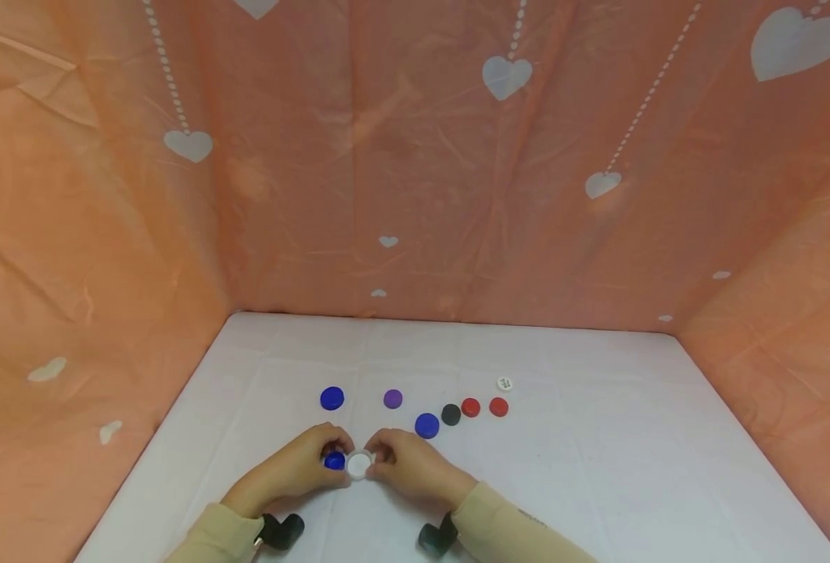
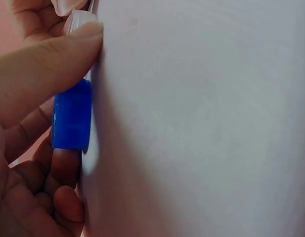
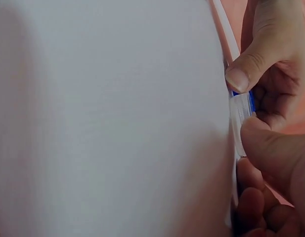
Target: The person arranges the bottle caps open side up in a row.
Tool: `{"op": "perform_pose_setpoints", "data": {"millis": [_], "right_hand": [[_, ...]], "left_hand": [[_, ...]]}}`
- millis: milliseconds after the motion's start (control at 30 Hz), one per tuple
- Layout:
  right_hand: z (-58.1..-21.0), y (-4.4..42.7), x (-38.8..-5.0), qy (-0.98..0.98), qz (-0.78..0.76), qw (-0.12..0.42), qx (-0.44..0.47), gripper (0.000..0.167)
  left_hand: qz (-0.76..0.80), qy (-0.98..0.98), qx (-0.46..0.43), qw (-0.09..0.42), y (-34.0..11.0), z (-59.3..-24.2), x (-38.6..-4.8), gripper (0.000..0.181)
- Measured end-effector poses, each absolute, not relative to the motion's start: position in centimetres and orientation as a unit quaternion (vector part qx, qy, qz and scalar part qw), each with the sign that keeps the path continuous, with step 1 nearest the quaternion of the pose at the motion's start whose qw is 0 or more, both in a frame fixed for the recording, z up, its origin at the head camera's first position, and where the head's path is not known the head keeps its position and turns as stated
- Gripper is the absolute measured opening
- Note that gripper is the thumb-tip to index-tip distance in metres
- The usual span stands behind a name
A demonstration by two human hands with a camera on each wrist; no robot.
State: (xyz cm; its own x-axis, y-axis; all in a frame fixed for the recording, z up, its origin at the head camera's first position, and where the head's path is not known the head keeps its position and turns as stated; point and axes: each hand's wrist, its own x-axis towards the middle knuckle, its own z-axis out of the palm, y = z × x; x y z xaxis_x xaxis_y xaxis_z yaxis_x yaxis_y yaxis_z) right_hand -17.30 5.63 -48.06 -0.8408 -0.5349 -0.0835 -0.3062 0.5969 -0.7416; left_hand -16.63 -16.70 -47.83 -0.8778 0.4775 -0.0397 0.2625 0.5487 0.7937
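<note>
1. Left hand: thumb and fingers curl round the blue cap, a narrow gap only; the thumb tip also lies on the near-side edge of the white cap. How the pressure divides between the two caps we cannot tell.

2. Right hand: thumb and fingers bent, pinching the white cap by its right side.

3. Both caps sit at the lower centre of the frame, blue just left of white, low against the white tabletop.

4. Handling (our estimate; nothing was weighed): light, stiff moulded plastic, hard to break, perhaps apt to skid on the cloth-like surface. The white cap's side looks ribbed in the right wrist view, so we would pinch across that wall with thumb and forefinger. The blue wall looks smoother; we would hold it the same way, gently.

5. Farther out, above the hands, we log a purple cap, a black cap and, toward the right, a white button-like disc.
</note>
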Motion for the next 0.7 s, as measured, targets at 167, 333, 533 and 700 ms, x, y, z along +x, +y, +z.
{"op": "perform_pose_setpoints", "data": {"millis": [167, 333, 533, 700], "right_hand": [[-48.02, 5.63, -17.43, 0.883, -0.379, 0.155, -0.230, 0.018], [-48.14, 5.68, -17.46, 0.883, -0.379, 0.155, -0.230, 0.019], [-48.24, 5.65, -17.52, 0.882, -0.378, 0.154, -0.235, 0.019], [-48.13, 5.73, -17.41, 0.879, -0.384, 0.157, -0.234, 0.020]], "left_hand": [[0.422, 0.875, 0.210, 0.114, -16.67, -47.95, -16.69, 0.033], [0.425, 0.874, 0.210, 0.111, -16.70, -48.04, -16.61, 0.033], [0.422, 0.876, 0.204, 0.116, -16.69, -48.09, -16.63, 0.033], [0.423, 0.875, 0.203, 0.119, -16.67, -48.24, -16.68, 0.033]]}}
